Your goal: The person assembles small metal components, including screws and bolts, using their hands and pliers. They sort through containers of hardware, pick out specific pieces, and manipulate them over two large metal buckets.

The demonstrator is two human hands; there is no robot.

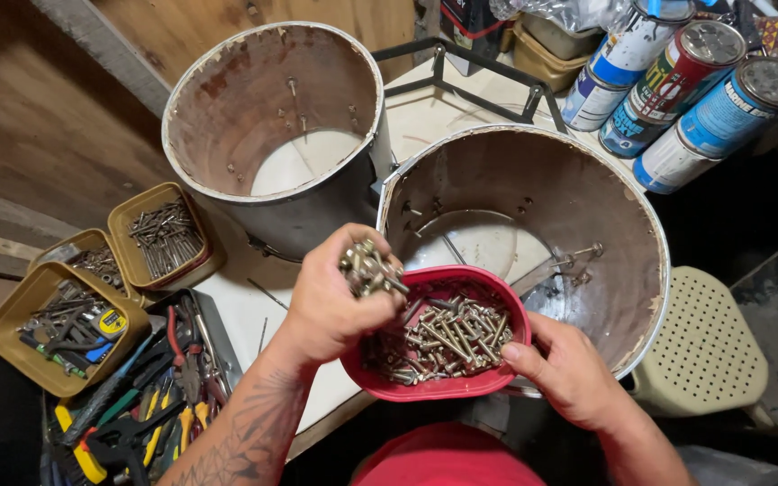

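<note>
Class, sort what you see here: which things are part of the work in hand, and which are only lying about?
In hand:
left hand, gripping a bunch of bolts
right hand, holding the red bowl of bolts
nearer drum shell

Lying about:
farther drum shell
paint cans
tins of screws
pliers tray
cream stool

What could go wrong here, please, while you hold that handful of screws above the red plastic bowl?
The left hand grips a loose handful of metal screws beside the red plastic bowl; some could slip and fall into the large open metal cylinder behind it. The right hand holds the bowl by one edge only, at the table's edge, so it might tip and spill.
</note>
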